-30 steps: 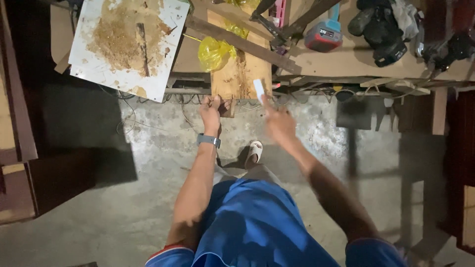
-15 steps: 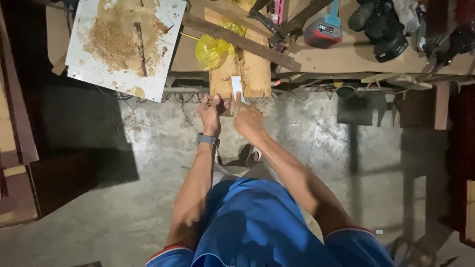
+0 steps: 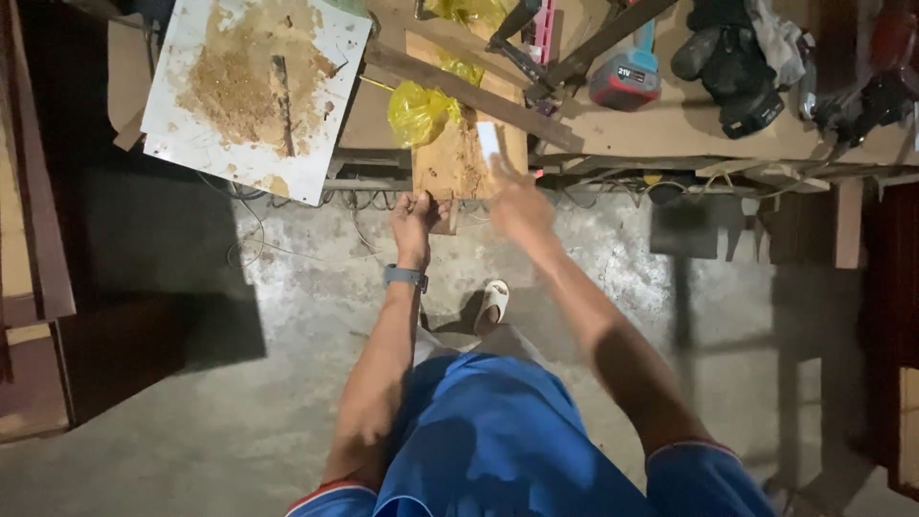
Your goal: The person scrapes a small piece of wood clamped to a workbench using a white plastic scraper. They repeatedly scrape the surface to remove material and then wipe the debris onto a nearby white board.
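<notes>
My left hand, with a grey watch on its wrist, grips a small piece of wood at the near end of a wooden plank that juts over the bench edge. My right hand, blurred by motion, holds a small white flat piece up over the plank's near end, just right of the left hand. Sawdust lies on the plank.
A yellow plastic bag sits on the plank's far part under a dark wooden strip. A white board covered in sawdust lies left. A red-and-teal cordless tool and black tools rest on the bench. Concrete floor below.
My right hand swung in beside the left hand with the white piece, then moved back up and right over the plank. My left hand kept its grip.
</notes>
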